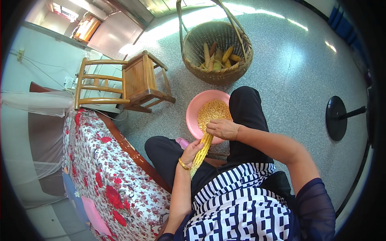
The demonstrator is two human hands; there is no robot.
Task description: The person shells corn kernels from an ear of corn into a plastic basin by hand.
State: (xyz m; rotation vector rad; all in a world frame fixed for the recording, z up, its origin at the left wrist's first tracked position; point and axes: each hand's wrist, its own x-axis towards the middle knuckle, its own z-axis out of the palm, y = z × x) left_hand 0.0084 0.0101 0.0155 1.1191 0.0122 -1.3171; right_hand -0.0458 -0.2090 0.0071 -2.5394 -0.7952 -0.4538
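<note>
My left hand [192,152], with a gold bracelet at its wrist, grips a yellow ear of corn [201,153] by its side. The ear slants from above my lap up to the near rim of a pink plastic basin [193,114]. Bent fingers of my right hand [222,129] press on the ear's upper end, over the basin; that end is hidden beneath them. Loose corn kernels [214,110] cover the basin's bottom. Beyond the basin, a woven basket [215,75] with a tall handle holds several corn ears [227,54] and bare-looking cobs [206,52].
A wooden chair [138,75] stands on the floor at the upper left. A bed with a floral sheet [120,168] and a wooden edge [129,147] lies close on my left. On the right is a black round stand base [336,118]. My knees flank the basin's near side.
</note>
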